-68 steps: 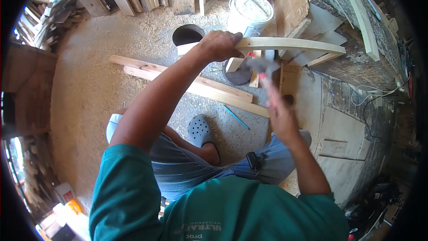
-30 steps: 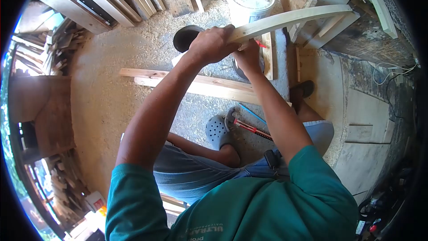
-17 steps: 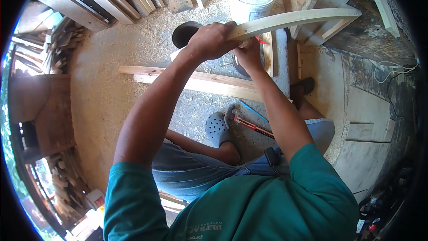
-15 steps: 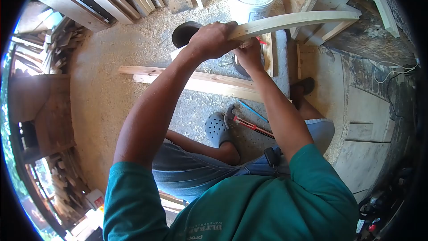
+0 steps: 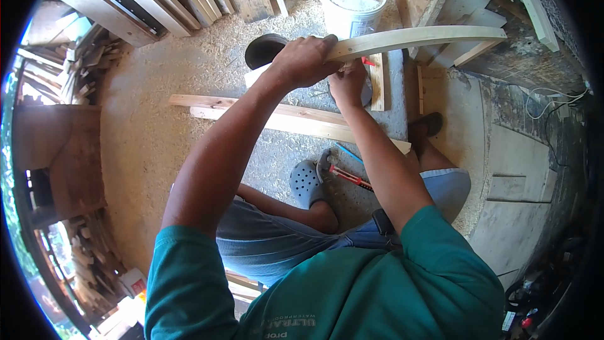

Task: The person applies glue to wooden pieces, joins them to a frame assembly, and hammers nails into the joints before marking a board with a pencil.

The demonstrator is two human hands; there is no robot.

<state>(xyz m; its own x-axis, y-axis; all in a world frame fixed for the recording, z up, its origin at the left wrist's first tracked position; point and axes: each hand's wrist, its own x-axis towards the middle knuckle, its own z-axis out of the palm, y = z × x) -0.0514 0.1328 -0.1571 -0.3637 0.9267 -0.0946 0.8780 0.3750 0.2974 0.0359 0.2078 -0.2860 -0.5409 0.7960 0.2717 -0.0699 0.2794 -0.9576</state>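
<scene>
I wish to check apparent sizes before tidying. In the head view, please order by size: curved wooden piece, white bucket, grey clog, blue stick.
1. Curved wooden piece and white bucket: not ranked; the piece looks longer, the bucket broader.
2. Grey clog.
3. Blue stick, partly hidden.

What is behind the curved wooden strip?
Behind the curved wooden strip, I see the white bucket and part of a pale panel. The bucket's bottom is covered.
</scene>
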